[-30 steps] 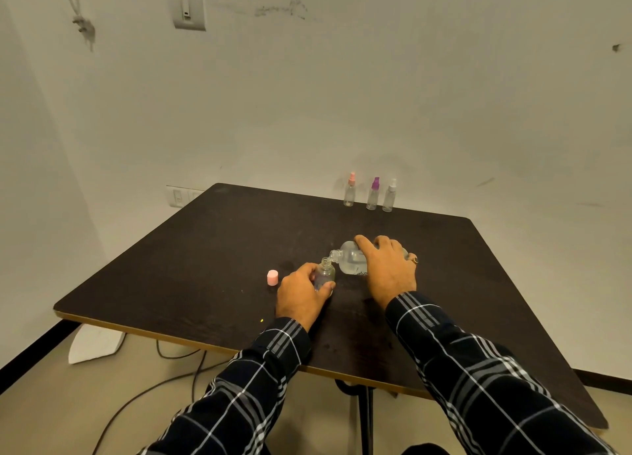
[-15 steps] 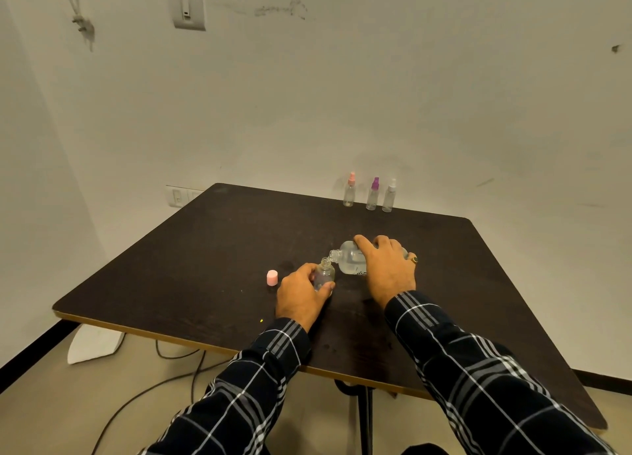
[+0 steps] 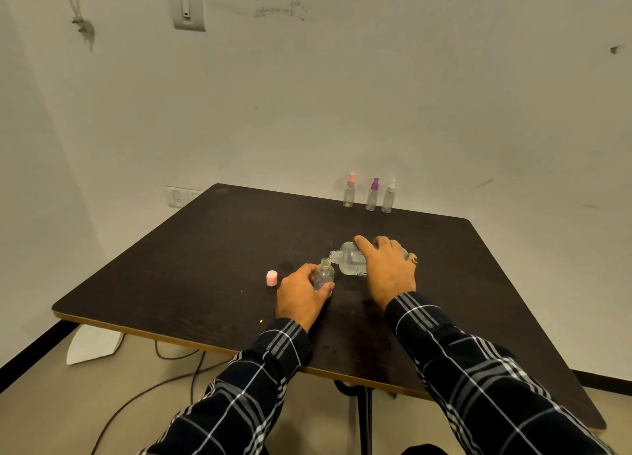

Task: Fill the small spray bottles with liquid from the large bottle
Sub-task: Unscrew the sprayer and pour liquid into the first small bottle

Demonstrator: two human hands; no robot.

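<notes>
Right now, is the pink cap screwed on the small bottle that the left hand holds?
No, the pink cap lies apart on the table, left of the open small bottle in the left hand.

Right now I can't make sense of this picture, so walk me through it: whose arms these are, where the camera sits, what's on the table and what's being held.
No machine here: the camera is worn on a person's head, looking down at their own plaid-sleeved arms. The left hand steadies a small open bottle standing on the dark table. The right hand tips the large clear bottle so its neck meets the small one's mouth. A pink cap sits apart to the left. Three capped spray bottles stand at the far edge.
</notes>
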